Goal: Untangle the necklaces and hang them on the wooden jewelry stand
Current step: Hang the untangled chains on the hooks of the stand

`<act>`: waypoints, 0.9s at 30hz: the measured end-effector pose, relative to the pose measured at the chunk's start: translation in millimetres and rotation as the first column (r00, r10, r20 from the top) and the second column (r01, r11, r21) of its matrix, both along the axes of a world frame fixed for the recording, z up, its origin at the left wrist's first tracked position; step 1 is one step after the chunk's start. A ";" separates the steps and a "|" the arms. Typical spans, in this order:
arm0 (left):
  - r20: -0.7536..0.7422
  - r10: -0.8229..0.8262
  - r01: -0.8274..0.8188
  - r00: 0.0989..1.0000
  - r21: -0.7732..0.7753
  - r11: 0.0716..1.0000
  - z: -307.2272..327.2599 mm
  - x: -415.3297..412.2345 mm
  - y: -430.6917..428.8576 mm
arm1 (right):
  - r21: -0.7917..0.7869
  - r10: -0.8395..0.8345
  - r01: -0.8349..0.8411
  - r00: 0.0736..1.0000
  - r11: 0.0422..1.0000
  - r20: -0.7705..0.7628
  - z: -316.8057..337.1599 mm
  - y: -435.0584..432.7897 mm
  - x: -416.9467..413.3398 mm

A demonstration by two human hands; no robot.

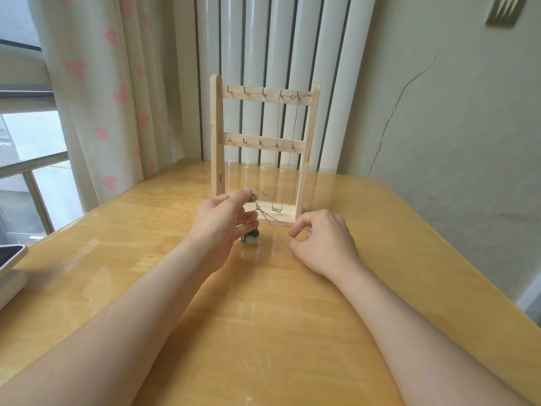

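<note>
Now the left hand and right hand each pinch a thin chain stretched between them, its pendant just below the left.

Heart-print curtain, cracked wall

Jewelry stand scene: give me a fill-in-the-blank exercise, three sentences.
The lettered necklace hangs from the wooden jewelry stand's ____ bar.
The left hand and right hand each pinch the same ____.
The white pendant below the left hand rests on the ____.
Missing: top; chain; table.
</note>
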State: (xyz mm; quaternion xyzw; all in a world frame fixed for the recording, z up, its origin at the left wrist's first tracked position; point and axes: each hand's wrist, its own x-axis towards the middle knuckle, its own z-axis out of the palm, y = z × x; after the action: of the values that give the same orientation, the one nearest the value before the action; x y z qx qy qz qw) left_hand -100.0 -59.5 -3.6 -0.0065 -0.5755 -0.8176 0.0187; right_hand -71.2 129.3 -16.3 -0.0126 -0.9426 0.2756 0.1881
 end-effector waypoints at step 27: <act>-0.107 -0.156 0.119 0.982 -0.290 0.950 -4.4 6.0 3.9 | -0.468 0.372 -0.364 0.925 0.805 -0.079 4.6 -19.9 9.1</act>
State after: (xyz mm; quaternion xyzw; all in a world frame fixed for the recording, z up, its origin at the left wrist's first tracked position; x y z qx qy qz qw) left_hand -94.1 -55.6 -7.9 -0.1019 -0.6819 -0.7243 -0.0023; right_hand -62.1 109.4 -11.7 0.1223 -0.8321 0.5286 0.1148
